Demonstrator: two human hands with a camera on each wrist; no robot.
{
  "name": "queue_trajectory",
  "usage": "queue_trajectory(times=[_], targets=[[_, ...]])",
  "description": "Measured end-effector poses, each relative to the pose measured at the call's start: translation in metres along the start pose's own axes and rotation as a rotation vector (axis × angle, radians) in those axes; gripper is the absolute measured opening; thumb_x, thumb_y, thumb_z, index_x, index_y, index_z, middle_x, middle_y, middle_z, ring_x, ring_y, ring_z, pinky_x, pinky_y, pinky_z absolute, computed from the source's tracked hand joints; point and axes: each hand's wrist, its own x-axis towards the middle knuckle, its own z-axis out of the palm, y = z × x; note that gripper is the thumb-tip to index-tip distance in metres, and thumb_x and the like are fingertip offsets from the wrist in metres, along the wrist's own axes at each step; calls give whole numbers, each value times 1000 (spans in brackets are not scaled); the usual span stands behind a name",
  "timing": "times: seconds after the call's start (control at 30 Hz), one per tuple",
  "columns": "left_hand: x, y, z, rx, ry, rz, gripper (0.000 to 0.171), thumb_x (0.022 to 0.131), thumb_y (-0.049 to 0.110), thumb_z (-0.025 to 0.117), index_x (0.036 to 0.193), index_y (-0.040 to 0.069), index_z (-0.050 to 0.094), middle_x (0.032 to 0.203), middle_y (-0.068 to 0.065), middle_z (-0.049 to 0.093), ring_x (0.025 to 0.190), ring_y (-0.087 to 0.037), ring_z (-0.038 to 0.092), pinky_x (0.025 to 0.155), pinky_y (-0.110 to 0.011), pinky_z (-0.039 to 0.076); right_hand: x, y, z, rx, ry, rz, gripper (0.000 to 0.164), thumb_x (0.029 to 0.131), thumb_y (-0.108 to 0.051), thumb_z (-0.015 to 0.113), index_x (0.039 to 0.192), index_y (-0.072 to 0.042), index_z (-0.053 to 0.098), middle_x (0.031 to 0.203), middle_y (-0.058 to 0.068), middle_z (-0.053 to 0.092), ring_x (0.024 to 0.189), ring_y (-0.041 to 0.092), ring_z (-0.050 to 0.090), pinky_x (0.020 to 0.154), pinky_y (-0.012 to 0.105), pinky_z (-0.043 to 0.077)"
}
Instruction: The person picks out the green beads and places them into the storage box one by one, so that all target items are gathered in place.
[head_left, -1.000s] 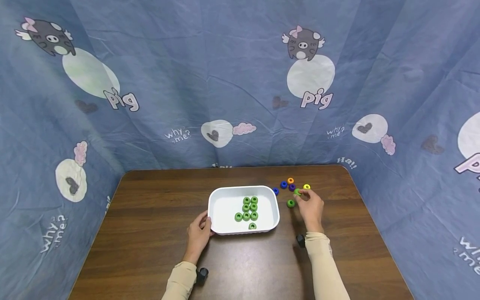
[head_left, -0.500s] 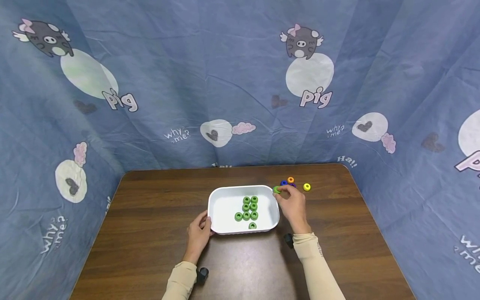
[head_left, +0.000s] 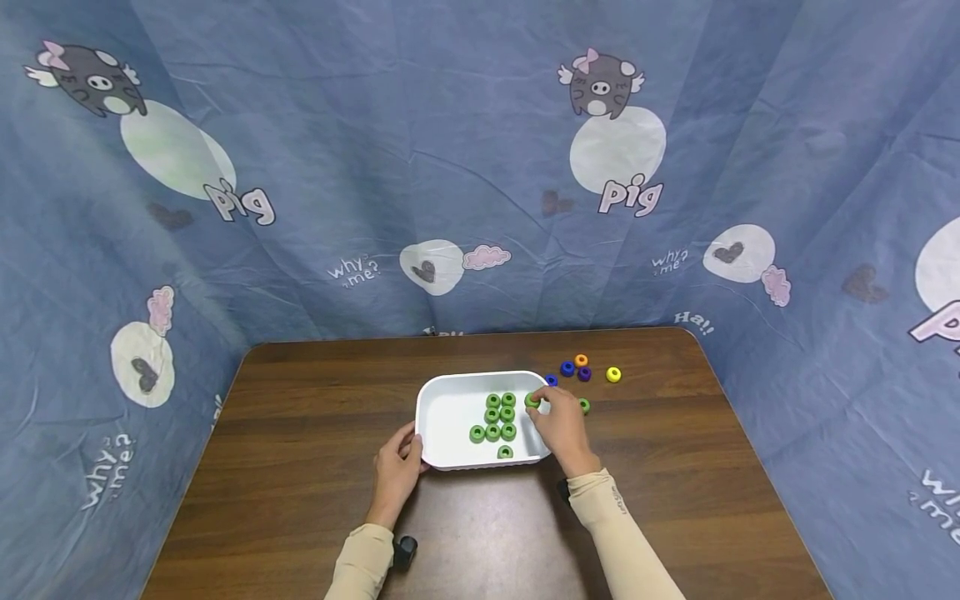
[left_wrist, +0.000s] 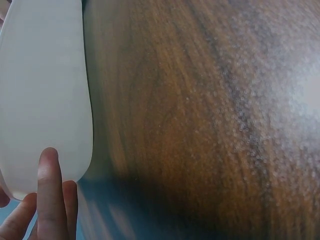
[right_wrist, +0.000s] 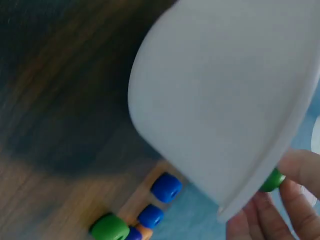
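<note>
A white rectangular tray (head_left: 446, 417) lies on the table with several green beads (head_left: 492, 415) inside, mostly toward its right half. My left hand (head_left: 396, 468) grips the tray's left end, its thumb at the rim and fingers along the outer wall (left_wrist: 50, 110). Over the tray's right end, my right hand (head_left: 561, 429) pinches another green bead (head_left: 532, 400) between thumb and fingertips. The right wrist view shows that held bead (right_wrist: 272, 181) just past the rim, partly covered by the fingers. One green bead (head_left: 585, 406) sits on the table, half hidden behind the right hand.
Beyond the tray's right end lie blue beads (head_left: 567, 368), an orange bead (head_left: 581, 360) and a purple bead (head_left: 585, 374), with a yellow bead (head_left: 613, 375) farther right. A blue printed curtain (head_left: 480, 183) hangs behind the wooden table (head_left: 300, 400).
My right hand has carried a green bead leftward from the loose beads, across the rim to above the tray. My left hand and the tray stay put.
</note>
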Motion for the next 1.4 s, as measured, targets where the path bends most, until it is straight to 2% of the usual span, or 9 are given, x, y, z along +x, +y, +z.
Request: queue_trajectory(times=[0.27, 0.43, 0.8, 1.4], targets=[[0, 1, 0, 11, 2, -12, 38, 101, 10, 54, 137, 1, 58, 127, -27, 66, 106, -35, 72, 64, -19, 62, -3, -6, 12, -135, -44, -59, 15, 71, 0, 81, 78, -6, 70, 80, 12, 73, 78, 32, 69, 71, 44, 57], [0, -1, 2, 13, 22, 12, 37, 100, 6, 54, 135, -2, 59, 124, -30, 66, 102, -37, 73, 62, -20, 63, -4, -9, 16, -202, -94, -52, 14, 70, 3, 79, 75, -5, 69, 75, 11, 72, 72, 32, 69, 66, 43, 58], [1, -1, 1, 9, 13, 6, 38, 100, 8, 55, 136, -1, 59, 126, -29, 66, 104, -37, 72, 61, -19, 62, -9, -10, 26, -227, -191, -18, 15, 65, 10, 67, 71, -4, 67, 70, 12, 67, 66, 29, 63, 61, 39, 54], [3, -2, 0, 25, 8, -10, 38, 101, 10, 54, 137, 0, 58, 127, -27, 66, 103, -33, 72, 62, -18, 61, -8, -12, 32, -252, -201, -12, 16, 63, 10, 64, 69, -4, 66, 68, 10, 65, 66, 27, 61, 63, 39, 52]])
